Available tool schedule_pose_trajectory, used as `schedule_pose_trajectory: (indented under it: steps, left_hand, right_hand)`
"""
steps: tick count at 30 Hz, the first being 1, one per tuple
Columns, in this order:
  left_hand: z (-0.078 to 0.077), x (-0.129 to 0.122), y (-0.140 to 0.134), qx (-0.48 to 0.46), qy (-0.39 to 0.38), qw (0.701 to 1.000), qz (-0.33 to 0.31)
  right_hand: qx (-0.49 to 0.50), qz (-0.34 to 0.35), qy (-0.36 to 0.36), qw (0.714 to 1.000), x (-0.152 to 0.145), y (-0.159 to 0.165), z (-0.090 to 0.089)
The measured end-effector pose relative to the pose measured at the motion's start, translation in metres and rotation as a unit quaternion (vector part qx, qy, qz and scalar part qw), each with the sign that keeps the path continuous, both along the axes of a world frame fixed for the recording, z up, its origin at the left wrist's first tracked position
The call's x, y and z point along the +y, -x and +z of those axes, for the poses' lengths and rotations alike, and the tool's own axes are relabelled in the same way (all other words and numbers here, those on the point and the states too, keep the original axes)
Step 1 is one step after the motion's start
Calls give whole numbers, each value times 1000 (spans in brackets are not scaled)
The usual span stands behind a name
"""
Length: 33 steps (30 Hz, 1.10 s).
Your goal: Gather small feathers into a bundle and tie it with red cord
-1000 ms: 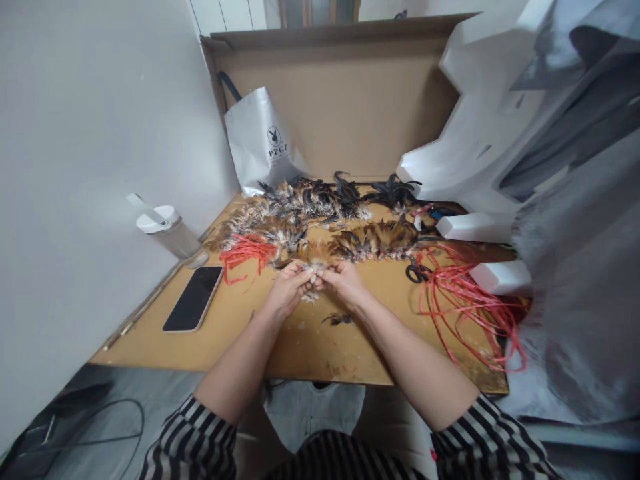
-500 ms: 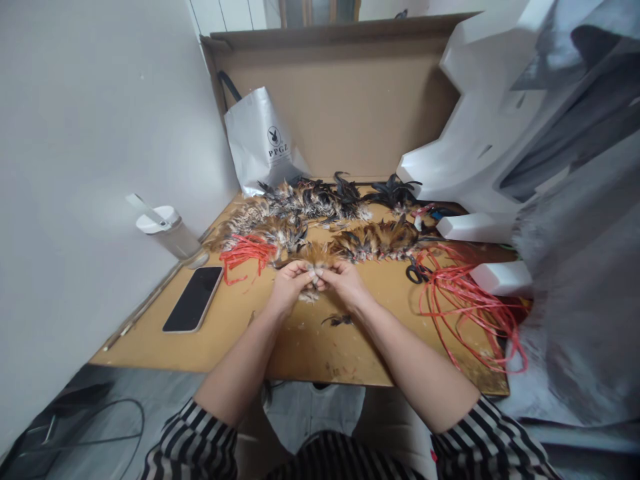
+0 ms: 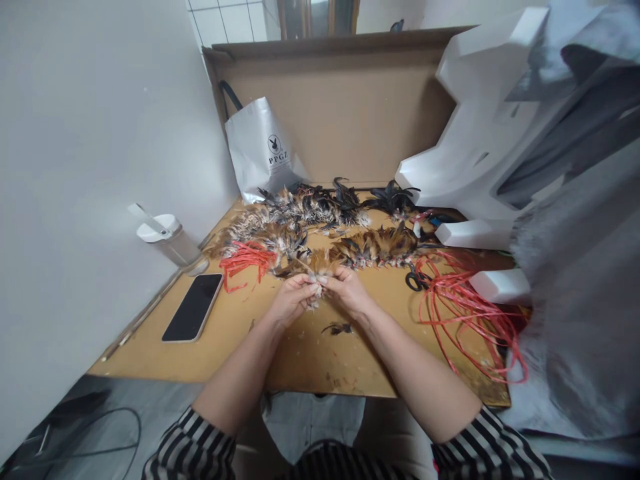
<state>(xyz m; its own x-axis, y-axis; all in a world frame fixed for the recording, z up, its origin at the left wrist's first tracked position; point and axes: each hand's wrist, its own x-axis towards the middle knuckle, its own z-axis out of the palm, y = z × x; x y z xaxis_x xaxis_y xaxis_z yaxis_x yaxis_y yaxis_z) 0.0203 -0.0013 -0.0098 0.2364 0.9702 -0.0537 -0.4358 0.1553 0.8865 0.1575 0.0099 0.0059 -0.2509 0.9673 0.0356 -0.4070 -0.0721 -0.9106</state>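
Close together over the middle of the table (image 3: pixel 290 360), my left hand (image 3: pixel 295 298) and my right hand (image 3: pixel 349 288) pinch a small bunch of brown feathers (image 3: pixel 320 261) with pale, fluffy bases. Thumbs and forefingers of both hands are closed on it; the exact grip on the bases is partly hidden. Just beyond lies a row of brown feather bunches (image 3: pixel 375 245), and behind that a heap of black, white and brown feathers (image 3: pixel 305 207). A small dark feather tuft (image 3: pixel 338 329) lies on the table below my right hand.
Cut red plastic strips (image 3: pixel 247 261) lie left of my hands, near a phone (image 3: pixel 193 308) and a lidded cup (image 3: pixel 170 239). To the right are black-handled scissors (image 3: pixel 415 279) and long red strands (image 3: pixel 470 313). A silver bag (image 3: pixel 260 150) and white foam (image 3: pixel 480 133) stand behind.
My left hand has shifted slightly down and turned, its fingers a little apart from the right ones. The feather bunch stays between both hands. The whole view has tipped slightly upward.
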Motion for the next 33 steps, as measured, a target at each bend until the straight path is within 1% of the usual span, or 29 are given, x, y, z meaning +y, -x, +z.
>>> schedule_pose_trajectory:
  steps: [2, 4, 7, 9, 11, 13, 16, 21, 22, 24, 27, 30, 33]
  left_hand:
    - [-1, 1, 0, 4, 10, 1000, 6]
    - [-1, 2, -1, 35, 8, 999, 21]
    - [-1, 4, 0, 73, -11, 996, 44]
    - [-1, 6, 1, 76, -23, 995, 64]
    - [-1, 8, 2, 80, -30, 993, 87]
    - [-3, 10, 4, 90, -28, 992, 89]
    - [-5, 11, 5, 90, -20, 993, 71]
    - [-5, 10, 2, 25, -22, 998, 52]
    - [-5, 9, 1, 21, -24, 998, 55]
    - [-6, 10, 0, 32, -33, 996, 75]
    - [-9, 12, 1, 63, -51, 991, 109]
    - [-14, 15, 3, 74, -63, 987, 125]
    - [-17, 17, 5, 65, -61, 988, 126]
  right_hand:
    - [-14, -14, 0, 1000, 2, -1, -1]
    - [-47, -37, -11, 998, 4, -3, -3]
    - [-108, -61, -56, 991, 7, -5, -6]
    - [-145, -61, -86, 984, 7, -6, -7]
    - [-160, -53, -94, 981, 7, -5, -8]
    - [-149, -45, -76, 985, 7, -4, -9]
    - [-108, -27, -34, 993, 6, -4, -8]
    - [-13, 48, 18, 999, 5, -1, -8]
    - [3, 47, 30, 998, 6, 0, -9]
    - [22, 21, 48, 998, 7, 2, -12]
    - [4, -18, 38, 999, 9, 3, -16]
    - [-50, -15, -5, 999, 9, 1, -17]
    - [-106, -22, -37, 993, 9, -1, -17]
